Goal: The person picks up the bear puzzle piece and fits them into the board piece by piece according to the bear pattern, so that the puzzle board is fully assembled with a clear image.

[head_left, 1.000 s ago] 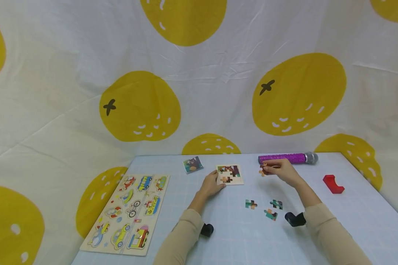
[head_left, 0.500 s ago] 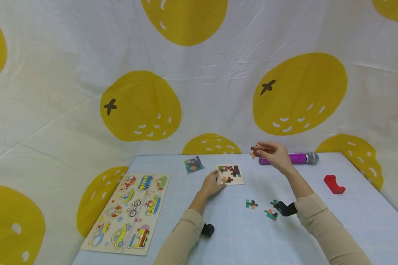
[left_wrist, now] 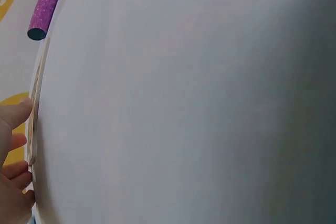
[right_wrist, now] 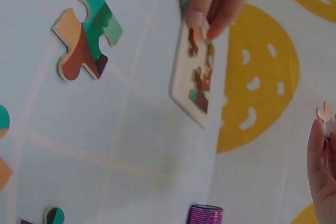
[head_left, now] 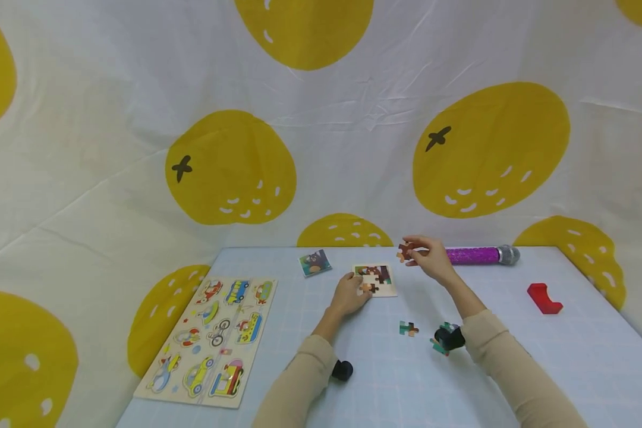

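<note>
Shifted leftward since the earlier frame, a right hand (head_left: 430, 257) pinches a puzzle piece (head_left: 405, 251) between thumb and fingers, just off the upper right corner of a puzzle board (head_left: 387, 292) in the head view. The left hand (head_left: 349, 296) now reaches farther over the board's lower left, thumb and fingertips touching it; whether they grip cannot be told. The left wrist view bares the dark end of a purple microphone (head_left: 476, 256), hidden behind the right hand in the head view. At upper left, the right wrist view shows a teal-and-brown piece (right_wrist: 86, 35) close up.
</note>
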`<state>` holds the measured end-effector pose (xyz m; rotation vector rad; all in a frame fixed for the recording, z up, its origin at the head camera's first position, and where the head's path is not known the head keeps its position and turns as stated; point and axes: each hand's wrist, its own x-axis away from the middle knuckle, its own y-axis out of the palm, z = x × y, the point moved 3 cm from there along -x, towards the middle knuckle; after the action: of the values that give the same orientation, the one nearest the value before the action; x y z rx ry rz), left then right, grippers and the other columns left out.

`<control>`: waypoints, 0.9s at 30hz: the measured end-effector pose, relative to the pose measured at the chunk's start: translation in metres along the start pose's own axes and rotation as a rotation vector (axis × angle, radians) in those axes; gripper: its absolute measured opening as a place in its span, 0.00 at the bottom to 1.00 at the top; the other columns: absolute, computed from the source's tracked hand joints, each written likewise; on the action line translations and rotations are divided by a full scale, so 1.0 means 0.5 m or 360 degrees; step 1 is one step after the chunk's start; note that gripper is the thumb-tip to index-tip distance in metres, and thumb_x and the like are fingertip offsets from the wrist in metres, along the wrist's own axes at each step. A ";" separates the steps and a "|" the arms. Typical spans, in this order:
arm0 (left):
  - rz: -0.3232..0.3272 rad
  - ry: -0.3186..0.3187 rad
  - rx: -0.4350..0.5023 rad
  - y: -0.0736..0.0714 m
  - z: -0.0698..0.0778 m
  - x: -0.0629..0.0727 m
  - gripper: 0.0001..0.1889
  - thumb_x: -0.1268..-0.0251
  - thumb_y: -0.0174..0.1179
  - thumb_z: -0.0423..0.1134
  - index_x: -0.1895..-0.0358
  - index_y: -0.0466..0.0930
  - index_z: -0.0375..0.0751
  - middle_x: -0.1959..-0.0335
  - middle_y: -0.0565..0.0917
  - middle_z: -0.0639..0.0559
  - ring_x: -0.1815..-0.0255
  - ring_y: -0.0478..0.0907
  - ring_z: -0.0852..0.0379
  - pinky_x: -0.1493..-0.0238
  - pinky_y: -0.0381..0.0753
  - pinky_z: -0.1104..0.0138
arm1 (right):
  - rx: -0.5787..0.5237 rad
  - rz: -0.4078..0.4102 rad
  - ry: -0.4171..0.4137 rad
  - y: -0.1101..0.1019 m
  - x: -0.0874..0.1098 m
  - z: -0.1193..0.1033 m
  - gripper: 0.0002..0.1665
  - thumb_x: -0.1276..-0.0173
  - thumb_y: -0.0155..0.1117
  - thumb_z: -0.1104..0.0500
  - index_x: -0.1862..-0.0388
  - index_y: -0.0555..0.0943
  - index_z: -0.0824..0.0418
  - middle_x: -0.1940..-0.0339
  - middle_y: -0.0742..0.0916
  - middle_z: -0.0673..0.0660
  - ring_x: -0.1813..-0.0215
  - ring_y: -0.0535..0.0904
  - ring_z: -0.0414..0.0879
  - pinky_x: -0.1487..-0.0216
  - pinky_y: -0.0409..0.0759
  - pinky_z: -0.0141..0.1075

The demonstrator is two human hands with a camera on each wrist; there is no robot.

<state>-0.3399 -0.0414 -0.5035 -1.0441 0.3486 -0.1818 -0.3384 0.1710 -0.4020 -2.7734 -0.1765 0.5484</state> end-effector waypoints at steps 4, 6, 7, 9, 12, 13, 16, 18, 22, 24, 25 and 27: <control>0.0086 -0.0054 -0.0122 0.003 0.016 -0.004 0.19 0.39 0.61 0.46 0.50 0.82 0.38 0.47 0.81 0.42 0.38 0.70 0.44 0.37 0.67 0.57 | 0.0011 -0.0015 0.0083 0.031 -0.003 0.029 0.21 0.36 0.52 0.78 0.42 0.71 0.79 0.55 0.78 0.78 0.62 0.83 0.63 0.67 0.84 0.41; 0.0105 -0.0079 -0.0150 0.004 0.020 -0.005 0.16 0.40 0.61 0.45 0.53 0.84 0.40 0.47 0.81 0.41 0.38 0.70 0.44 0.37 0.68 0.56 | 0.0031 -0.0024 0.0121 0.046 -0.004 0.043 0.22 0.36 0.53 0.78 0.42 0.70 0.79 0.55 0.79 0.78 0.62 0.83 0.62 0.66 0.84 0.43; 0.0118 -0.0084 -0.0158 0.004 0.022 -0.005 0.15 0.40 0.62 0.45 0.54 0.85 0.42 0.48 0.81 0.40 0.39 0.71 0.44 0.38 0.68 0.56 | 0.0025 -0.0025 0.0137 0.054 -0.005 0.050 0.22 0.37 0.53 0.78 0.42 0.70 0.79 0.55 0.79 0.78 0.62 0.83 0.62 0.66 0.84 0.44; 0.0140 -0.0093 -0.0163 0.006 0.025 -0.005 0.14 0.40 0.62 0.45 0.55 0.86 0.43 0.48 0.81 0.40 0.39 0.71 0.44 0.38 0.68 0.56 | 0.0041 -0.0026 0.0156 0.067 -0.005 0.061 0.21 0.37 0.54 0.78 0.43 0.71 0.79 0.55 0.79 0.78 0.62 0.83 0.62 0.65 0.83 0.46; 0.0159 -0.0093 -0.0159 0.007 0.027 -0.002 0.15 0.40 0.62 0.45 0.53 0.85 0.43 0.46 0.80 0.39 0.39 0.71 0.44 0.38 0.68 0.56 | 0.0058 -0.0035 0.0170 0.082 -0.006 0.076 0.20 0.37 0.54 0.77 0.45 0.73 0.79 0.55 0.80 0.77 0.63 0.83 0.63 0.63 0.82 0.50; 0.0171 -0.0086 -0.0158 0.007 0.027 -0.001 0.15 0.40 0.62 0.45 0.53 0.85 0.41 0.46 0.79 0.38 0.39 0.71 0.44 0.38 0.68 0.56 | 0.0057 -0.0034 0.0185 0.086 -0.006 0.081 0.19 0.37 0.54 0.77 0.45 0.73 0.78 0.55 0.80 0.77 0.63 0.83 0.64 0.62 0.82 0.50; 0.0197 -0.0069 -0.0182 0.006 0.028 0.001 0.16 0.40 0.62 0.45 0.53 0.84 0.38 0.46 0.79 0.38 0.40 0.72 0.44 0.39 0.69 0.57 | 0.0083 -0.0044 0.0212 0.097 -0.006 0.095 0.20 0.37 0.55 0.77 0.45 0.73 0.78 0.54 0.80 0.76 0.62 0.83 0.64 0.62 0.83 0.48; 0.0219 -0.0050 -0.0201 0.004 0.028 0.001 0.16 0.39 0.61 0.44 0.54 0.84 0.37 0.49 0.81 0.40 0.41 0.73 0.45 0.40 0.70 0.57 | 0.0112 -0.0042 0.0231 0.103 -0.008 0.103 0.22 0.39 0.56 0.77 0.44 0.73 0.78 0.53 0.80 0.76 0.62 0.83 0.64 0.62 0.84 0.44; 0.0279 -0.0009 -0.0171 0.001 0.026 -0.002 0.13 0.40 0.60 0.42 0.58 0.86 0.38 0.54 0.84 0.42 0.43 0.74 0.45 0.43 0.73 0.55 | 0.0157 -0.0030 0.0247 0.114 -0.013 0.117 0.26 0.44 0.61 0.77 0.44 0.73 0.77 0.55 0.81 0.75 0.60 0.83 0.64 0.61 0.84 0.39; 0.0294 -0.0008 -0.0163 0.002 0.024 -0.004 0.12 0.40 0.60 0.41 0.59 0.87 0.40 0.54 0.84 0.42 0.44 0.75 0.45 0.45 0.73 0.54 | 0.0180 -0.0026 0.0240 0.118 -0.015 0.120 0.26 0.45 0.62 0.77 0.44 0.74 0.77 0.56 0.82 0.75 0.59 0.83 0.64 0.61 0.84 0.40; 0.0327 0.0016 -0.0171 0.005 0.019 -0.006 0.12 0.39 0.59 0.43 0.60 0.87 0.42 0.55 0.84 0.44 0.45 0.75 0.46 0.47 0.74 0.55 | 0.0192 -0.0025 0.0231 0.120 -0.015 0.121 0.26 0.45 0.62 0.76 0.44 0.74 0.77 0.56 0.82 0.74 0.59 0.83 0.65 0.61 0.83 0.41; 0.0325 -0.0007 -0.0178 0.007 0.017 -0.009 0.12 0.39 0.59 0.45 0.60 0.88 0.44 0.54 0.84 0.44 0.46 0.75 0.47 0.48 0.74 0.55 | 0.0204 -0.0014 0.0219 0.123 -0.017 0.122 0.26 0.46 0.63 0.76 0.45 0.74 0.77 0.57 0.83 0.74 0.60 0.83 0.65 0.60 0.83 0.42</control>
<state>-0.3410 -0.0316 -0.5020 -1.1113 0.4629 0.0238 -0.3661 0.1279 -0.4727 -2.6720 -0.1185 0.3520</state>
